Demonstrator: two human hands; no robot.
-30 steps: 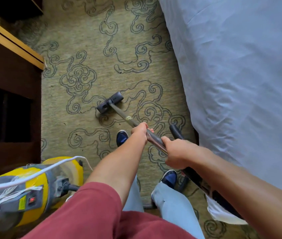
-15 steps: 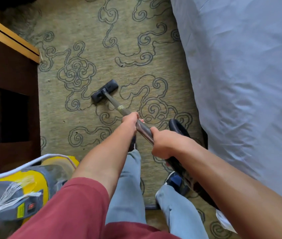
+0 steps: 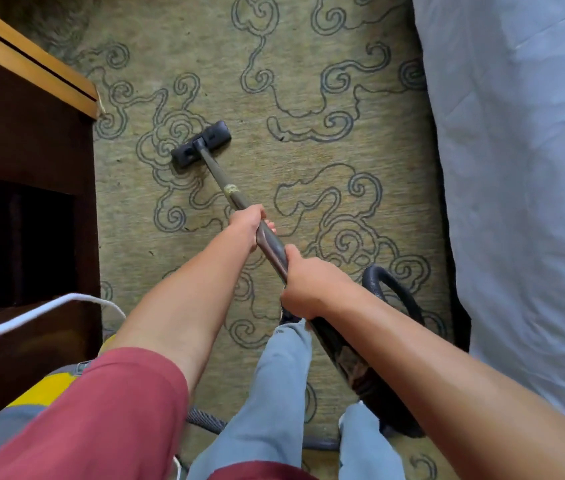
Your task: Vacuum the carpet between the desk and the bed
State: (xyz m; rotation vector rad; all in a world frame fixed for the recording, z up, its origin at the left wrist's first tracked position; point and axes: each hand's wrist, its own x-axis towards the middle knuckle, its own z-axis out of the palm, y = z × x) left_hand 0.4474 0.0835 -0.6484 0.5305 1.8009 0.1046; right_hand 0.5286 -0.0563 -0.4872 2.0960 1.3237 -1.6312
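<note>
Both hands are clamped around the vacuum wand [image 3: 218,180], a dark tube that runs diagonally from the lower right up toward the middle of the carpet [image 3: 308,161]. The left hand [image 3: 248,225] grips farther down the tube, with its fingertips curling around the far side, and the right hand [image 3: 312,285] wraps the tube just behind it, close to the left but not touching it. At the wand's end the black floor head [image 3: 201,143] lies flat on the olive carpet with its grey swirl pattern, nearer the desk edge of the strip than the bed edge. The dark wooden desk [image 3: 25,140], with a pale trim along its top, borders the carpet's left edge; the bed [image 3: 523,168], draped in a pale blue-white sheet, borders the right edge. A black ribbed hose [image 3: 395,289] loops up beside the bed behind the right forearm. The yellow and grey vacuum canister [image 3: 42,393] sits at the lower left under a red sleeve [image 3: 108,417], with a white cord [image 3: 32,315] arcing over it.
</note>
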